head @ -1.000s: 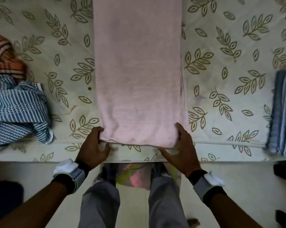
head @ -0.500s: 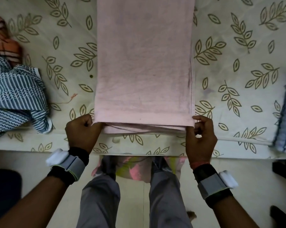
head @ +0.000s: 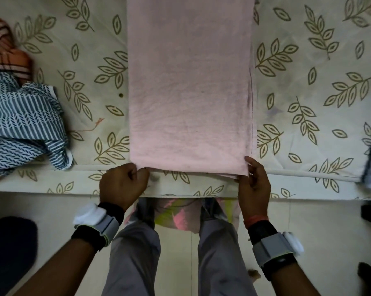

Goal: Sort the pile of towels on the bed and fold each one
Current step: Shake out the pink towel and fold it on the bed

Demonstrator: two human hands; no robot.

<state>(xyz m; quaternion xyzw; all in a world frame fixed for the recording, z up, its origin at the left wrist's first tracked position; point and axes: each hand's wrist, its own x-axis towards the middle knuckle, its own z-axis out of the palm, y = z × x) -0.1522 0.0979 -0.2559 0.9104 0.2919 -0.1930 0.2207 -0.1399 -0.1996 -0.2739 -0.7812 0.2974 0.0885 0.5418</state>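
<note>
Cream leaf-print bed (head: 308, 60) carries a pink towel (head: 189, 82), its near end at the bed's near edge, a crumpled pile (head: 24, 124) at the left edge. Left hand (head: 122, 184) and right hand (head: 254, 184) each pinch a near corner. Likely a crosswise fold: next, lift both corners evenly toward the far end. Pale floor (head: 319, 231) below.

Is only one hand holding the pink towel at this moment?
No: the left hand pinches the near left corner of the pink towel, and the right hand grips its near right corner.
</note>
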